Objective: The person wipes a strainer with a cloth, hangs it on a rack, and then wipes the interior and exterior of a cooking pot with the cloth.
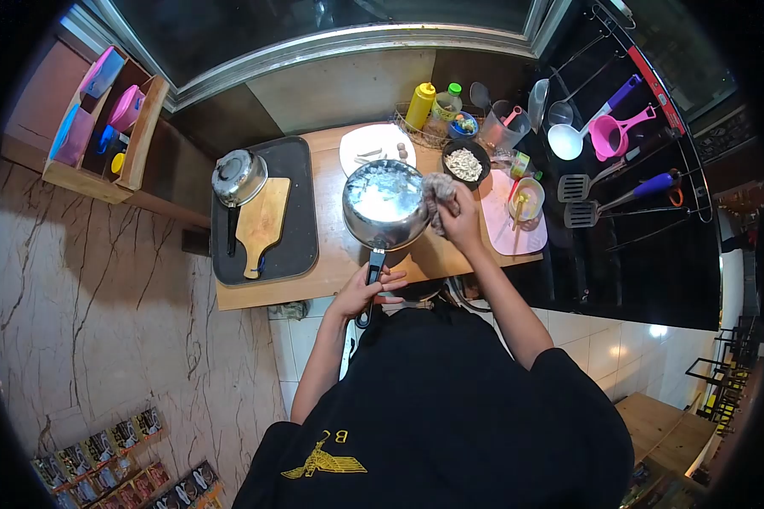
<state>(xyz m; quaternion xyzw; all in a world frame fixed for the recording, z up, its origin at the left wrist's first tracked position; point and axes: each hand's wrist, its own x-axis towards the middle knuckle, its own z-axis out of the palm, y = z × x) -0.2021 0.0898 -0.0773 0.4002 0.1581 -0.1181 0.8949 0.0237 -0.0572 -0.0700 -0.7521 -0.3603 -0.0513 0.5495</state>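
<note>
A shiny metal saucepan [385,202] is held above the wooden table, and its rounded outer surface faces up toward me. Its black handle points back at my body. My left hand [363,293] grips that handle, with some fingers stretched out past it to the right. In my right hand [458,219] is a bunched grey cloth [439,200], pressed against or very near the pan's right side. Behind the pan lies a white plate [356,144] with a few small items on it. A black bowl [477,153] of pale chopped pieces stands right of the cloth.
At left, a dark tray [295,229] carries a second metal pot [238,176] and a wooden cutting board [263,216]. A pink board [505,237] bears a small bowl [528,197]. A yellow squeeze bottle [420,106] stands behind. Utensils, including a white ladle [566,141], hang at right.
</note>
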